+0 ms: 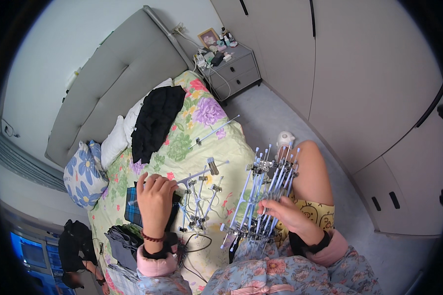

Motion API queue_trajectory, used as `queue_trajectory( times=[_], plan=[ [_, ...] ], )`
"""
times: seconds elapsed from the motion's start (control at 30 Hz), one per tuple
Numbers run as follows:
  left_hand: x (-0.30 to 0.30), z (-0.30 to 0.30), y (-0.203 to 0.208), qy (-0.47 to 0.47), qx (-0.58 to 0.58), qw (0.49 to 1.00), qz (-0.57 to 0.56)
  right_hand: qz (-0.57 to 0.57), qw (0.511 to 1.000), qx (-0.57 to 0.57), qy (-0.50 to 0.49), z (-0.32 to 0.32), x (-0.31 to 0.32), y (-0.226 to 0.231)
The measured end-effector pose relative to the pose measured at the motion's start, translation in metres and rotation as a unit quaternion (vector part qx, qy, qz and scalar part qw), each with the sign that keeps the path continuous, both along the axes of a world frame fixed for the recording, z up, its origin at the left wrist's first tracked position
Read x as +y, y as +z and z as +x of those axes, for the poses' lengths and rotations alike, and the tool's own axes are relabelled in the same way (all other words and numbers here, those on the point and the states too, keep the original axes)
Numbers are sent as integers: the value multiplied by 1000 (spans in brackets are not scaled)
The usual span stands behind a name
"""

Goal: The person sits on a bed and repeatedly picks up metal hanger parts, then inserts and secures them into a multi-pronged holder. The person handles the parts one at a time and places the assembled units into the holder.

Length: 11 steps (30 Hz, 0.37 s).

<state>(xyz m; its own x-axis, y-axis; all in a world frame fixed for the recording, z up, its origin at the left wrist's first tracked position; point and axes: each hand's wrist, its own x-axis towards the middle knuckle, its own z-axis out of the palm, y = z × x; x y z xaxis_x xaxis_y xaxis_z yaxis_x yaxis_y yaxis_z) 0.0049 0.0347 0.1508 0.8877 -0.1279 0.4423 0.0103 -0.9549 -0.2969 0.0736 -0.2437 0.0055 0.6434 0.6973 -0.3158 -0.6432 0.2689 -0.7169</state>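
My left hand [155,199] is over the bed with its fingers closed round the bar of a light-blue clip hanger [198,175]. My right hand [286,212] grips a thick bundle of similar blue clip hangers [251,201] with metal clips, held close to my lap. Between my hands, several more clip hangers [198,204] lie loosely together on the bed. Farther off, a single clip hanger [214,132] rests on the flowered sheet. Dark and blue plaid cloth [133,209] lies beneath and beside my left hand, partly hidden by it.
A black garment [157,123] lies across the flowered bed [238,145] near white and blue-flowered pillows [85,178]. Folded dark clothes [123,244] are at the lower left, with another person [79,250] beyond. A cluttered grey nightstand [238,69] and tall wardrobes [369,83] stand ahead and right.
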Motion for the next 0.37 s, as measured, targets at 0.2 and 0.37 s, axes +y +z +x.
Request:
queue_trajectory(
  times=[0.2,0.37],
  plan=[
    [6,15,49,-113,187,976,-25,-5,1000,-7,5,2,1,0],
    [-6,46,22,-146,364,920,-1,-27,998,-38,37,3,3,0]
  ],
)
